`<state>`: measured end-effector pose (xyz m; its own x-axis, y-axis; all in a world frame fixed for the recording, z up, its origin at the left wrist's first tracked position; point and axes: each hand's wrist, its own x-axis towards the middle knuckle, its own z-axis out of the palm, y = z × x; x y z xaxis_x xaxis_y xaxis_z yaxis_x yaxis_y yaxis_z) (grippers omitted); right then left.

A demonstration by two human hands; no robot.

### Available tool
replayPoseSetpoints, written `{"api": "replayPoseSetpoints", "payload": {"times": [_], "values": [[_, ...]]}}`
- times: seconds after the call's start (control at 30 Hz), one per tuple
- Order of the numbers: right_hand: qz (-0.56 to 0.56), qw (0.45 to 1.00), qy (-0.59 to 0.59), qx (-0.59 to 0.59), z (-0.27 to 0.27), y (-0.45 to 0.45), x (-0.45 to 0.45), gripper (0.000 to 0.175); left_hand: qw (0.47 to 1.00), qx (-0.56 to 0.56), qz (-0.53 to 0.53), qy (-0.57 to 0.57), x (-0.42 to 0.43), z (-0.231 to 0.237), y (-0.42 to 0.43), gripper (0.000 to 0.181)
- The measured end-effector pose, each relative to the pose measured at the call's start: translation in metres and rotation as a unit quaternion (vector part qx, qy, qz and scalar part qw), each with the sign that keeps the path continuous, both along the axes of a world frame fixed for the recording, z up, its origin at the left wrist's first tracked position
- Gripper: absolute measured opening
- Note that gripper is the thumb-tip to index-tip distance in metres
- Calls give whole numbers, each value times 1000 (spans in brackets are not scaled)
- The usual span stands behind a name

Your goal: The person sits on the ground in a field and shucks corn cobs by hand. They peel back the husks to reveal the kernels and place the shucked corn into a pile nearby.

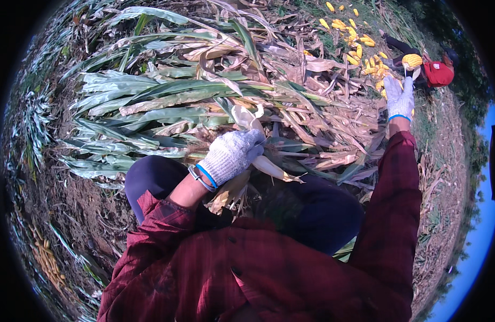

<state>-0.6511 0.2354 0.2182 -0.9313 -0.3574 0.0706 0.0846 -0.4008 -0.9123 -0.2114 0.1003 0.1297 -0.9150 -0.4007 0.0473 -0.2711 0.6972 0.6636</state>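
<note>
My left hand (236, 155), in a white knit glove with a blue cuff, is closed around a pale corn husk (271, 169) over my lap; the husk's peeled leaves stick out above and below the fist. My right hand (399, 96), gloved alike, is stretched out to the right with its fingers apart. Just beyond its fingertips a husked yellow corn cob (411, 62) is in the air, apart from the hand as far as I can tell. Behind it on the ground lies a pile of husked yellow cobs (353, 36).
Cut corn stalks (171, 90) with green and dry leaves lie across the ground before my knees. Another person (437, 74) in red is low at the upper right, beside the cob pile. More cobs (48, 259) lie in a heap at the lower left.
</note>
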Motion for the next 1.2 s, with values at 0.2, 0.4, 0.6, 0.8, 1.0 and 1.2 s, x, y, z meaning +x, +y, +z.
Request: {"api": "replayPoseSetpoints", "payload": {"times": [0.2, 0.4, 0.6, 0.8, 1.0, 1.2], "values": [[212, 938, -56, 268, -133, -32, 65, 43, 991, -68, 11, 119, 56, 44, -64, 28], [442, 787, 209, 376, -273, -63, 164, 34, 975, 176, 119, -74, 103, 2, -141, 34], [575, 528, 504, 368, -332, -48, 281, 43, 941, 296, 119, -113, 118, -110, -129, 45], [546, 680, 227, 433, -340, -26, 288, 40, 886, 399, 68, -227, 121, -179, -98, 56], [267, 718, 479, 429, -325, -89, 225, 27, 939, 262, 82, -205, 132, -210, -93, 47], [324, 466, 474, 673, -327, -124, 186, 56, 970, 142, 166, -106, 123, -206, -96, 43]]}}
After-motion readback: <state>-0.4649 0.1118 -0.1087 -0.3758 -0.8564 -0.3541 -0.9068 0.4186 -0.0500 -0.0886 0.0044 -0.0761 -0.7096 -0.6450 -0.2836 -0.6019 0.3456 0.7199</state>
